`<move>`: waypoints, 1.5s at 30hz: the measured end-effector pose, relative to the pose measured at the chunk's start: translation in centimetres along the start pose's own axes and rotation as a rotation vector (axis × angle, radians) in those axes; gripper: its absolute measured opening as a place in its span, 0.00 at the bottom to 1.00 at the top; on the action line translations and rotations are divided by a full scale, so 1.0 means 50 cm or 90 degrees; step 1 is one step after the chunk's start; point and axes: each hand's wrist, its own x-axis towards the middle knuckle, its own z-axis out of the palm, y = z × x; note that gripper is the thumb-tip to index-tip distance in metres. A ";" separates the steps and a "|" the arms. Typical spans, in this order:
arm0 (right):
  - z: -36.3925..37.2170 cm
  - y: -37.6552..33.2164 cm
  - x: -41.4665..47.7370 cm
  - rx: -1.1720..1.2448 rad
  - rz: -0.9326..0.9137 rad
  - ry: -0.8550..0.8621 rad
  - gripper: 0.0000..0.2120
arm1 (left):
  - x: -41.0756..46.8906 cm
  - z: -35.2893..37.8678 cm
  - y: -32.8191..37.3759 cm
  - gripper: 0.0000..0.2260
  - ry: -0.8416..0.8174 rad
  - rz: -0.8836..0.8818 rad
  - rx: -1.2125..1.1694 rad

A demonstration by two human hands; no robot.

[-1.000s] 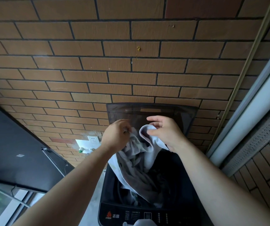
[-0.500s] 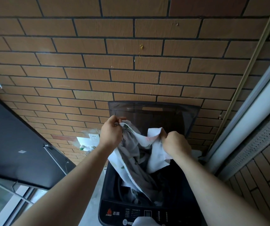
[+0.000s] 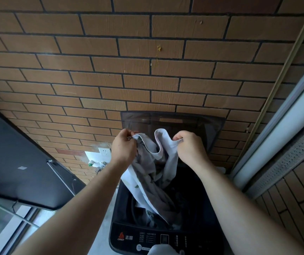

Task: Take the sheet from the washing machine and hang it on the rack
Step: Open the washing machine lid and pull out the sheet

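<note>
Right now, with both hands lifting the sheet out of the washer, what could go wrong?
Most of the sheet hangs down into the washing machine; it may snag inside or drag on the rim.
The left-hand grip and right-hand grip pinch only its top edge, which could slip.
The raised lid stands just behind the knuckles.

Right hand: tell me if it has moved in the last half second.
Yes. The right hand has risen slightly against the open washing machine lid, still gripping the sheet.
</note>
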 end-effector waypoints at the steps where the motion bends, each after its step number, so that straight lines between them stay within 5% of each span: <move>1: 0.002 -0.003 0.001 0.044 0.001 -0.012 0.14 | -0.002 0.000 0.003 0.08 0.000 -0.003 -0.007; 4: 0.012 -0.013 -0.007 0.223 0.028 -0.172 0.17 | -0.004 0.002 0.007 0.06 -0.001 -0.010 -0.030; 7: 0.036 -0.004 -0.014 0.129 -0.047 -0.290 0.42 | -0.005 0.005 0.011 0.04 -0.011 0.000 -0.043; 8: 0.048 0.003 -0.013 0.069 -0.083 -0.289 0.42 | -0.007 0.006 0.013 0.04 -0.018 0.005 -0.047; 12: 0.087 0.017 0.002 -0.067 -0.139 -0.150 0.11 | -0.002 0.007 0.006 0.07 -0.031 0.017 -0.039; 19: 0.077 0.010 0.011 0.004 -0.063 -0.031 0.27 | 0.010 -0.006 -0.016 0.14 -0.017 0.054 -0.017; 26: 0.079 0.013 0.005 0.333 0.019 -0.070 0.06 | 0.021 -0.017 -0.016 0.13 0.019 0.081 0.079; 31: 0.065 0.008 0.017 0.335 0.085 -0.062 0.14 | 0.025 -0.028 -0.013 0.09 0.067 0.116 0.192; 34: 0.062 0.010 0.019 0.333 0.131 -0.050 0.05 | 0.028 -0.032 -0.017 0.13 0.083 0.099 0.167; 38: 0.058 0.007 0.007 0.296 0.114 -0.076 0.24 | 0.027 -0.027 -0.022 0.12 0.079 0.080 0.107; 43: 0.071 0.005 0.007 0.317 0.060 -0.056 0.20 | 0.018 -0.018 -0.018 0.11 0.034 0.105 0.114; 45: 0.073 0.003 0.010 0.379 0.064 -0.065 0.10 | 0.013 -0.016 -0.013 0.10 0.034 0.112 0.128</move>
